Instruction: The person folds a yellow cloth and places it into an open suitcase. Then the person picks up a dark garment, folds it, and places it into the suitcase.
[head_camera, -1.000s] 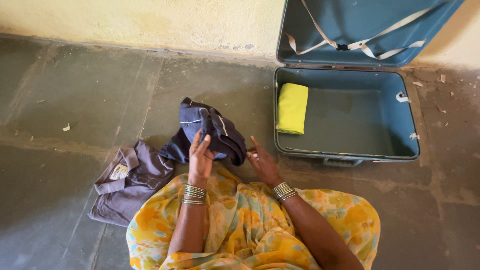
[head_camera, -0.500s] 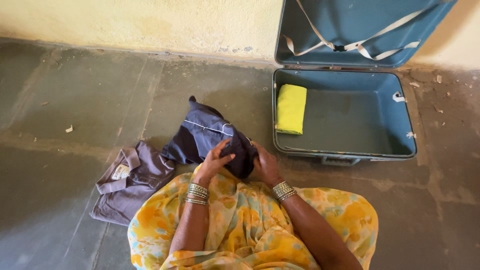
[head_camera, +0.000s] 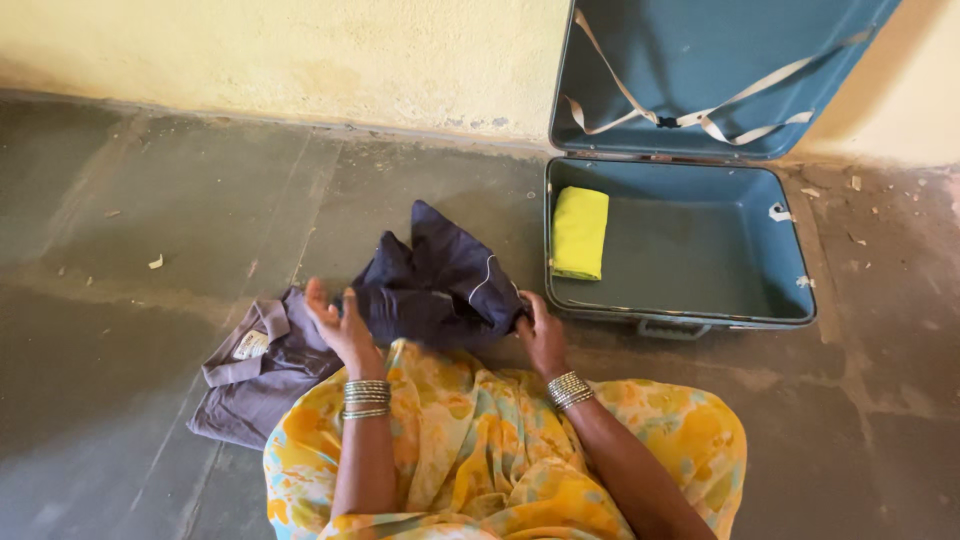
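Note:
A dark navy garment (head_camera: 435, 285) with thin white piping lies bunched on the stone floor just in front of my knees. My right hand (head_camera: 540, 330) grips its right edge. My left hand (head_camera: 335, 322) is open, palm up, at the garment's left edge, fingers spread. Bangles sit on both wrists. My lap is covered by yellow flowered cloth (head_camera: 500, 450).
An open blue suitcase (head_camera: 790, 250) lies to the right against the wall, its lid propped up with crossed straps. A folded yellow cloth (head_camera: 580, 232) rests in its left end. A grey collared shirt (head_camera: 250, 370) lies on the floor at my left.
The navy garment has come down from my raised hands onto the floor and spread out. My left hand has let go and moved left; my right hand has closed on its edge.

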